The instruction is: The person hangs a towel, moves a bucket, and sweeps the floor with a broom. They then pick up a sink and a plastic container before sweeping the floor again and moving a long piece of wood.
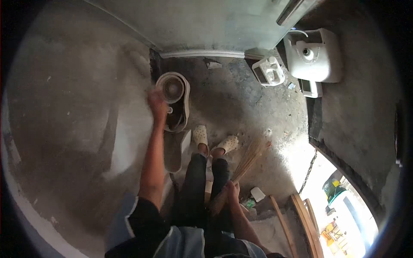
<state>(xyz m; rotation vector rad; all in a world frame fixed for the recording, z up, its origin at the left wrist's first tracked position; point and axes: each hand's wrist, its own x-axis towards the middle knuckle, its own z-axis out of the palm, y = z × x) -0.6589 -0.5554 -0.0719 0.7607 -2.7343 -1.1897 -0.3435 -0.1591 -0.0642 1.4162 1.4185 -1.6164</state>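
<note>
My right hand (232,190) is closed around a broom of thin sticks (249,161), whose fanned end points at the floor ahead of me. My left arm reaches forward, and my left hand (158,102), smeared by motion, is at the left side of a mop bucket (186,103). A round spin basket (173,88) sits in the bucket's far end. Whether my left fingers grip the rim I cannot tell. Just this side of the bucket is a grey, round-ended piece (173,157). My feet in pale clogs (200,136) are right of it.
A white plastic frame (269,71) lies on the floor by the far wall. Right of it is a large white container (316,56). Wooden boards (306,225) and a white scrap (257,194) lie on my right, near a bright doorway. A wall (73,107) rises on my left.
</note>
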